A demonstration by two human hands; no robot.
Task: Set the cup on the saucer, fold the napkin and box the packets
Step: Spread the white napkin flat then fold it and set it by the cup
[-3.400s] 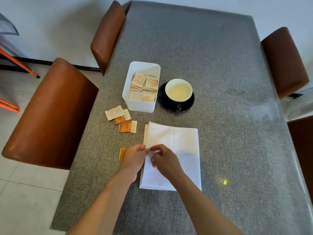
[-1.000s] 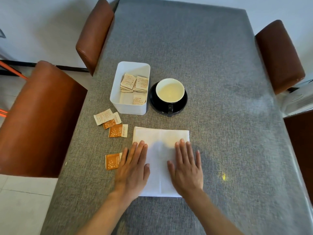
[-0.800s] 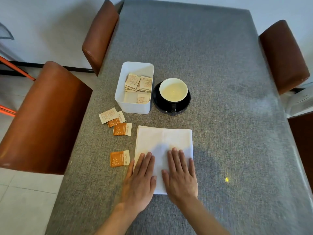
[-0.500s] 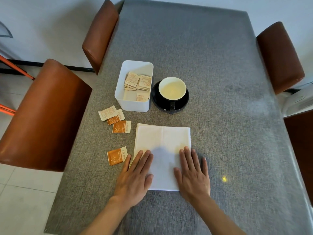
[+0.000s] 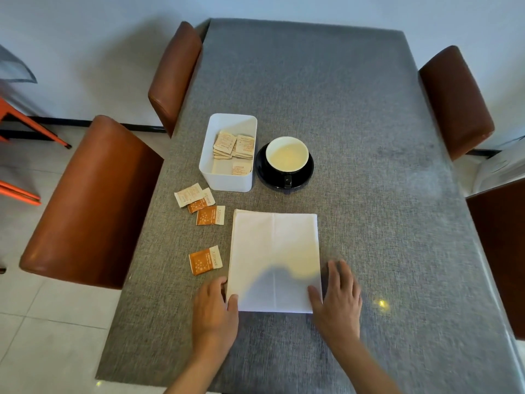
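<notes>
Folded napkin [image 5: 274,260] lies flat on the tabletop [image 5: 369,166], both hands at its near corners. Left hand [image 5: 214,311] sits at the 7 o'clock corner, thumb on the cloth, fingers loose. Right hand [image 5: 336,297] is at 5 o'clock, fingers spread and straight, thumb on the edge. At 12 o'clock the cup [image 5: 287,155] is on its saucer [image 5: 267,174], box [image 5: 227,177] just beside it with packets inside. Four loose packets [image 5: 205,260] lie around 9 to 10 o'clock.

Right hand [image 5: 338,300] motion-blurred; packet [image 5: 206,260] print illegible.
</notes>
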